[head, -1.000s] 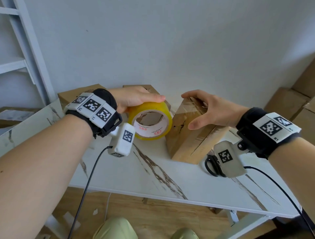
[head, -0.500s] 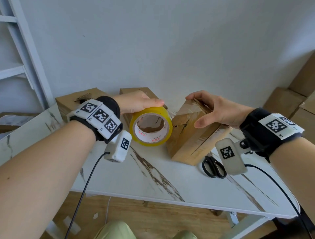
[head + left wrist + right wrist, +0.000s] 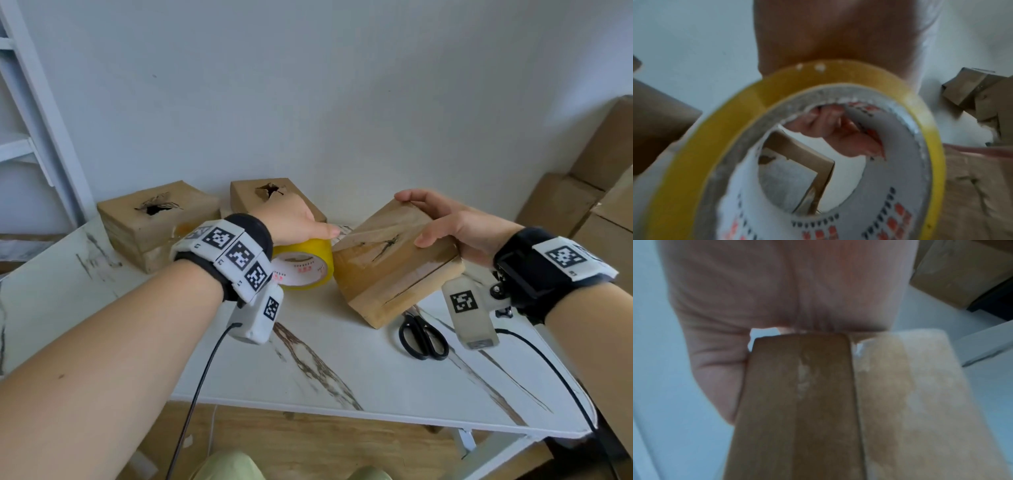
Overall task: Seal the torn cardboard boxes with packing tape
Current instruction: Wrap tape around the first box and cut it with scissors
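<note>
The left hand (image 3: 294,219) is clamped over the top of the yellow tape roll (image 3: 303,265), thumb across the outer face and, as the wrist camera shows, fingertips (image 3: 830,125) hooked inside the core. The roll stands on edge just above the table (image 3: 342,370), right up against the box in hand (image 3: 394,263).

The right hand (image 3: 455,226) holds that box tipped up on one corner, fingers over the far top edge and thumb pressed on the near face. Glossy clear tape already lies in bands across the face and over a dark tear in its middle, so this box looks to me nearly sealed, perhaps needing only a last strip or a cut from the roll. I cannot make out whether a strip runs from roll to box.

Just beside the box's lower corner lie black scissors (image 3: 423,337), untouched, handy for that cut.

Further back, against the wall, two more boxes wait: the left torn box (image 3: 150,222) and the rear torn box (image 3: 270,198), each with a ragged open hole on top and no tape over it. By my reckoning roughly a third of the job is done, two boxes left.
</note>
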`<state>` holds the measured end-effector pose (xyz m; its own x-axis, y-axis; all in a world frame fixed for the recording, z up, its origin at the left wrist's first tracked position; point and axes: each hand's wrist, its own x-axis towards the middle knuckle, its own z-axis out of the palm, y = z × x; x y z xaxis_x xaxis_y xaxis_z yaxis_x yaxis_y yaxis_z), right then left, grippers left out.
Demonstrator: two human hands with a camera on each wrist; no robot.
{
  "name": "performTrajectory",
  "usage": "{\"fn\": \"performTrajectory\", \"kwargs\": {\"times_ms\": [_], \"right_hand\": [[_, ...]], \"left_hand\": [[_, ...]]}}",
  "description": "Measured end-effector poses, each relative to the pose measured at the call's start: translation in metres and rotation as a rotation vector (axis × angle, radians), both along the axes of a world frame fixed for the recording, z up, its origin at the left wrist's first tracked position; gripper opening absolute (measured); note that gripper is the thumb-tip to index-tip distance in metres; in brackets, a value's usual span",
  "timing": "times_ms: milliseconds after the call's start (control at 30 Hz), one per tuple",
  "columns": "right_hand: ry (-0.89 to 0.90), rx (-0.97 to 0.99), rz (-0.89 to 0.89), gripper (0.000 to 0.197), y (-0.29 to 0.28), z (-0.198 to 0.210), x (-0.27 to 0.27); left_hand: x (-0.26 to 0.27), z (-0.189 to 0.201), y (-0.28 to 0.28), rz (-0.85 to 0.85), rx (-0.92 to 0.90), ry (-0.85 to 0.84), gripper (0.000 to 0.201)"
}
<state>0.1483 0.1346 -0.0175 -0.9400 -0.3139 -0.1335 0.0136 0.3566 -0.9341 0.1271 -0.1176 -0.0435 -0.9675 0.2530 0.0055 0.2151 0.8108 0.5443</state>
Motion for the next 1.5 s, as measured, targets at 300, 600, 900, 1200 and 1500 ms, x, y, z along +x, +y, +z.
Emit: {"fn": "performTrajectory", "kwargs": {"times_ms": [300,600,900,1200,1500], "right_hand": [[0.003,-0.04,-0.058,0.08,0.001,-0.004,-0.001],[0.019,-0.016,-0.055,0.076,-0.009,0.001,0.001],[0.101,0.045,-0.139,0.031,-0.017,-0.002,0.005],[0.051,-0.044,-0.202,0.019,-0.006,-0.008,0.008],[-0.14,-0.181,-0.178,0.027,-0.021,-0.049,-0.002]], "left_hand": [[-0.011,0.006,0.015,0.065,-0.296,-0.112,0.084],[-0.015,-0.002,0.017,0.078,-0.254,-0.378,0.073],[-0.012,0.0,0.019,0.07,-0.345,-0.283,0.071],[-0.008,0.007,0.017,0.026,-0.213,-0.281,0.062],[-0.008,0.041,0.001,0.119,-0.3,-0.197,0.043]]}}
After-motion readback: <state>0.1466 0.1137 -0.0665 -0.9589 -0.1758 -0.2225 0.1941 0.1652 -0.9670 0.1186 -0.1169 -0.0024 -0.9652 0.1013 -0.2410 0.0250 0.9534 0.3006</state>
